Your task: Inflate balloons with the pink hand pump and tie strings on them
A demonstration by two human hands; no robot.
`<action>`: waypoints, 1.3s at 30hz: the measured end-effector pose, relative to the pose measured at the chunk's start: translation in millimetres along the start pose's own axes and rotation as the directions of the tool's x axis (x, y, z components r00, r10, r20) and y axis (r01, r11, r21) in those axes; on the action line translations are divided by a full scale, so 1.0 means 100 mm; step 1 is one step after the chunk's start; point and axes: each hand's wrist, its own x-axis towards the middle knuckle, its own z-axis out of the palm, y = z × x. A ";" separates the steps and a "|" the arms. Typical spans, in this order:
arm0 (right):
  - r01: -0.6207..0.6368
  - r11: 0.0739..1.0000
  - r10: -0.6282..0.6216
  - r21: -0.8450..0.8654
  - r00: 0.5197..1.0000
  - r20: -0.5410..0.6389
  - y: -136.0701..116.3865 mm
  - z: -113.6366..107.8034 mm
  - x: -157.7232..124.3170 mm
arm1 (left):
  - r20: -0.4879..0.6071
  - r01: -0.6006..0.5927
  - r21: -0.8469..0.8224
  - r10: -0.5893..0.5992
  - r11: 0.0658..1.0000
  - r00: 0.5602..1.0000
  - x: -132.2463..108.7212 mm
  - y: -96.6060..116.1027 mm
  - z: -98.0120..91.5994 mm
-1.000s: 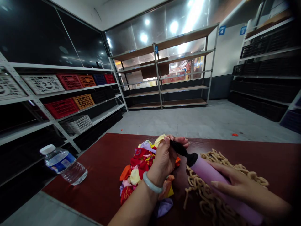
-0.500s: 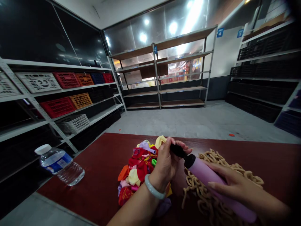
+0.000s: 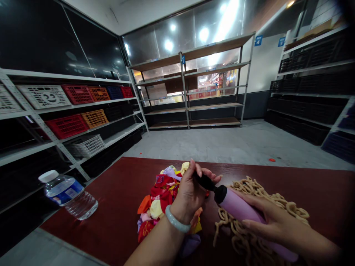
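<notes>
Clasped by the right fingers (image 3: 253,201), the lilac pump (image 3: 240,207) is tilted, its black nozzle (image 3: 206,183) encircled by curled left fingers (image 3: 190,170).

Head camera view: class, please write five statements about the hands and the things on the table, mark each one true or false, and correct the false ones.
1. The right hand holds the pink pump. True.
2. The bracelet is at the wrist of the right hand. False: it is at the wrist of the left hand.
3. The balloons lie in a basket. False: they lie in a pile on the table.
4. The tan strands lie to the right of the balloons. True.
5. The bottle has a red cap. False: its cap is white.
</notes>
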 end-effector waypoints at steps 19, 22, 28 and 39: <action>0.085 0.984 -0.065 -0.158 0.989 0.130 0.04 -0.06 0.01 | -0.114 -0.077 -0.029 0.074 0.997 0.991 -0.03 -0.18 0.08; 0.160 0.934 -0.150 -0.320 0.987 0.056 0.14 0.10 0.05 | -0.134 -0.113 -0.047 0.106 0.993 0.985 0.00 -0.21 0.07; 0.048 0.752 -0.227 -0.657 0.955 -0.189 -0.21 0.47 0.29 | -0.142 -0.223 -0.009 0.219 0.975 0.965 -0.07 -0.03 0.18; 0.034 0.636 -0.374 -0.771 0.888 -0.269 -0.22 0.15 0.62 | -0.094 -0.521 0.053 0.524 0.852 0.847 0.04 0.94 0.37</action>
